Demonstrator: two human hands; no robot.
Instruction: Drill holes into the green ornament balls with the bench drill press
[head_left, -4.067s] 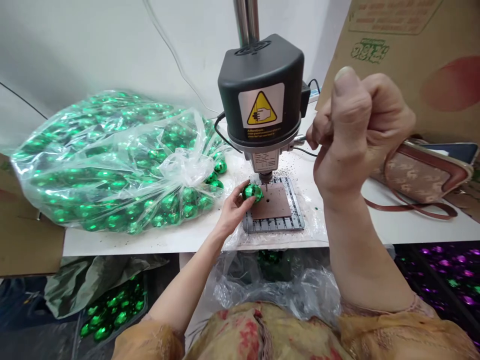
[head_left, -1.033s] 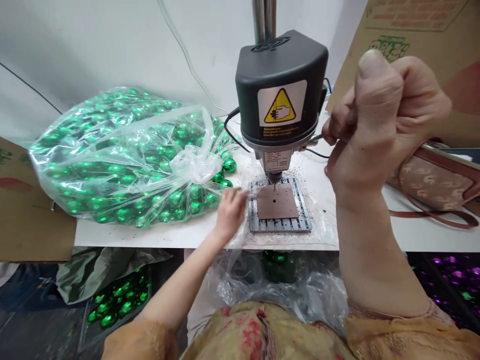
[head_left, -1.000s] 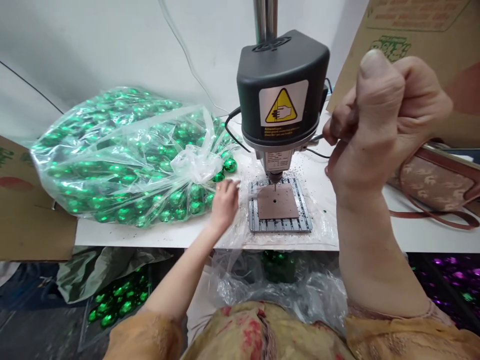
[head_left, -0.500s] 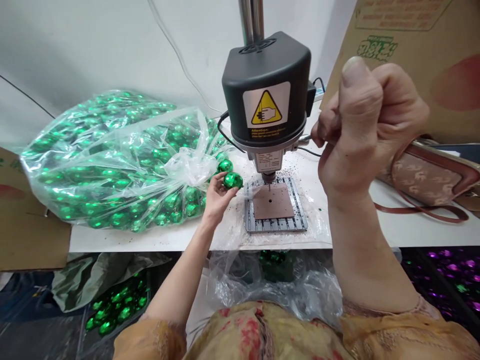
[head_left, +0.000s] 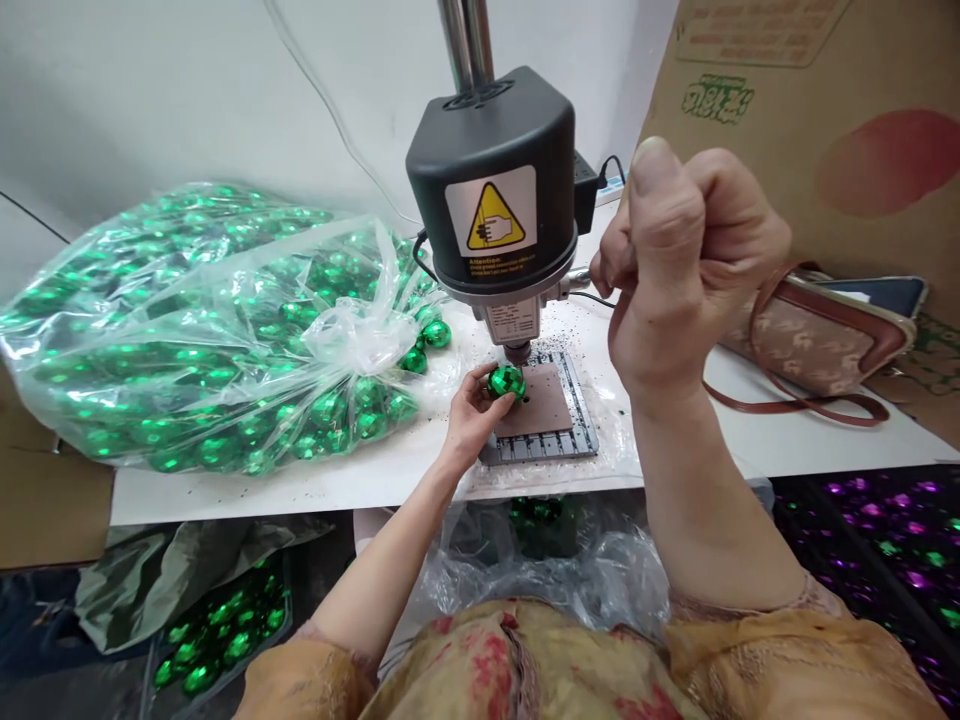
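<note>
Between the thumb and fingers of my left hand (head_left: 474,408) is a shiny green faceted ball (head_left: 507,381). It is over the brown pad (head_left: 547,405) on the slotted metal base, right under the chuck (head_left: 517,352) of a black bench drill press (head_left: 491,170). The ball hides the drill bit, so I cannot tell whether the two touch. My right hand (head_left: 690,260) is raised in a fist at the machine's right side. A metal lever (head_left: 576,280) runs from the drill head towards it; the grip itself is hidden behind my fingers.
A big clear plastic bag (head_left: 195,330) full of green balls fills the left of the white table, with loose balls (head_left: 435,334) beside its knot. To the right lie a brown-trimmed handbag (head_left: 832,325) and a cardboard box (head_left: 787,120). Bins of green balls (head_left: 225,630) and purple balls (head_left: 900,530) stand below.
My left hand has brought the green ball rightwards from beside the bag to under the drill chuck. My right hand keeps its fist by the lever. The view has shifted slightly right.
</note>
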